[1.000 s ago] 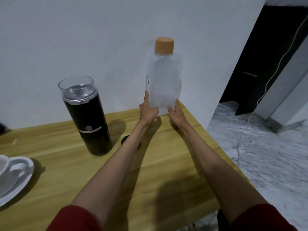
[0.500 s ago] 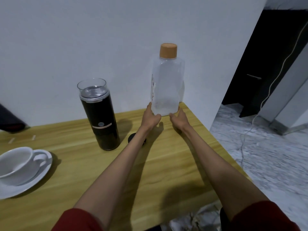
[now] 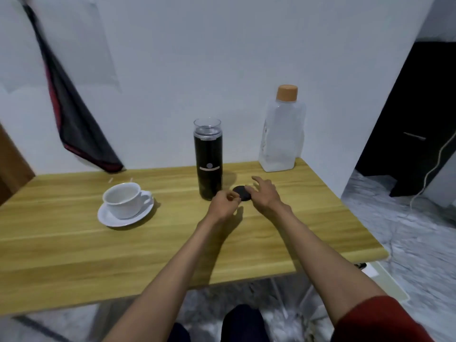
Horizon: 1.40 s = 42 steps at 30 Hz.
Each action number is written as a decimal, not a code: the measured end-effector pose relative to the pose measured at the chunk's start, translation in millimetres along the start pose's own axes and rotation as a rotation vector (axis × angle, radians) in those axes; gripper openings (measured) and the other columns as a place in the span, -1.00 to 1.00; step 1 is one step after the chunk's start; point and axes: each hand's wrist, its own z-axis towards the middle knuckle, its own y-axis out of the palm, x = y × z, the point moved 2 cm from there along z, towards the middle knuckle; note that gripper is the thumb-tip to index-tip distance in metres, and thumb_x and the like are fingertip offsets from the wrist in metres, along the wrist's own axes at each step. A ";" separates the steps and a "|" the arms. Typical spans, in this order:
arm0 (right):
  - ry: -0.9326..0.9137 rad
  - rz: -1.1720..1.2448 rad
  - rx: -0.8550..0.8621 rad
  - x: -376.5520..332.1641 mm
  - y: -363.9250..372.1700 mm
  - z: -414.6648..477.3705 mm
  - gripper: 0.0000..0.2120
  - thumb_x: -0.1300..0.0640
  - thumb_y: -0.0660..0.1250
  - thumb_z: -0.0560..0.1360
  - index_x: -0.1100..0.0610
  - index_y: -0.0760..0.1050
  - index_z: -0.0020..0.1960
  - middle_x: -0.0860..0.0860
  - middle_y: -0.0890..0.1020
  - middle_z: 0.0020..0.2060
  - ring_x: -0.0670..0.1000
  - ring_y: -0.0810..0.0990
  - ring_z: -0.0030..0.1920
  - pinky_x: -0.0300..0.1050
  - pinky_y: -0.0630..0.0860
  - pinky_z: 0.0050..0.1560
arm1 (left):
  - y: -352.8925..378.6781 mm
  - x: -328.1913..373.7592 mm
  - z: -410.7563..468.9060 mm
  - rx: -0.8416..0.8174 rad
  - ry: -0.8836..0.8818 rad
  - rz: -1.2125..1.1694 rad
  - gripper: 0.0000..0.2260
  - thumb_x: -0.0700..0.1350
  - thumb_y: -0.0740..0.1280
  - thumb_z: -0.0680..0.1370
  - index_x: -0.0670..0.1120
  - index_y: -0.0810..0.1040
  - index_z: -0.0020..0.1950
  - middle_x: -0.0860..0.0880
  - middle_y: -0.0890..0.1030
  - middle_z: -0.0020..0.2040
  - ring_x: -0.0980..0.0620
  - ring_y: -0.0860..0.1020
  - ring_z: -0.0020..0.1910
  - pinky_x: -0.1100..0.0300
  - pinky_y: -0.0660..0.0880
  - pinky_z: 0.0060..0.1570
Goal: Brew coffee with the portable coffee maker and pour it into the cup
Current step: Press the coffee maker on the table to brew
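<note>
Beside the tall black cylindrical coffee maker [image 3: 209, 166] lies a round black lid [image 3: 242, 193]; your right hand [image 3: 265, 196] is splayed over it, your left hand [image 3: 223, 202] curled, contents unclear. Suggest pinching the rim, then seating it squarely.

A pale wooden table [image 3: 74, 243] meets a white wall [image 3: 197, 58], with marbled grey floor [image 3: 407, 230] and perhaps a dark doorway [image 3: 407, 107] beside.

Surface [image 3: 98, 255]: light wood.
Cloth [image 3: 74, 124]: dark, red-edged, hangs above surface's back left.
Cable [image 3: 428, 174]: white, right of surface.
</note>
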 end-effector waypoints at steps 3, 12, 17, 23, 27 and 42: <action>-0.050 -0.147 -0.001 -12.2 16.1 -15.0 -0.41 -0.24 0.24 0.56 -0.09 0.29 0.53 0.13 0.37 0.41 0.19 0.35 0.40 0.10 0.32 0.40 | -30.7 -21.9 -17.3 0.074 -0.019 0.063 -0.91 -0.11 0.36 0.58 -0.09 0.64 0.02 -0.05 0.67 -0.06 -0.05 0.59 -0.12 0.10 0.54 -0.04; -0.134 -0.440 -0.005 -37.0 34.2 -28.7 -0.58 -0.06 0.29 0.53 0.04 0.43 0.35 0.20 0.44 0.25 0.22 0.39 0.25 0.07 0.42 0.28 | -87.4 -43.4 -16.4 0.161 -0.122 0.081 -0.61 -0.04 0.39 0.57 -0.15 0.48 0.35 -0.11 0.63 0.09 -0.09 0.62 -0.05 -0.05 0.58 0.09; -0.100 -0.363 -0.032 -38.8 16.2 -26.9 -0.50 -0.08 0.22 0.56 -0.03 0.38 0.48 0.22 0.52 0.26 0.24 0.35 0.30 0.09 0.37 0.27 | -95.2 -28.7 -6.3 0.188 -0.033 -0.049 -0.15 0.13 0.52 0.44 -0.10 0.18 0.57 -0.20 0.32 0.51 -0.17 0.40 0.42 0.04 0.45 0.22; -0.220 -0.096 0.171 -98.2 -57.6 -1.6 -0.65 -0.05 0.24 0.56 0.04 0.58 0.28 0.12 0.67 0.14 0.21 0.54 0.22 0.11 0.42 0.31 | -105.2 1.8 9.7 0.176 0.064 -0.167 0.03 0.20 0.58 0.33 -0.01 0.09 0.63 -0.14 0.25 0.57 -0.16 0.30 0.50 -0.11 0.35 0.40; -0.333 -0.011 0.256 -162.7 -89.3 9.5 -0.60 -0.08 0.20 0.52 -0.07 0.54 0.30 0.20 0.64 0.05 0.24 0.53 0.19 0.11 0.49 0.23 | -105.1 14.9 20.4 0.147 0.094 -0.226 0.04 0.14 0.60 0.33 0.00 0.05 0.63 -0.10 0.28 0.55 -0.14 0.32 0.49 -0.07 0.36 0.40; -0.550 -0.267 0.216 -223.9 -40.2 11.8 -0.56 -0.14 0.20 0.60 -0.10 0.41 0.45 0.18 0.53 0.21 0.18 0.34 0.32 0.03 0.38 0.16 | -94.3 12.2 28.5 0.194 0.170 -0.262 -0.29 0.07 0.59 0.38 -0.01 0.39 0.45 0.04 0.59 0.19 -0.01 0.59 0.15 -0.06 0.54 0.22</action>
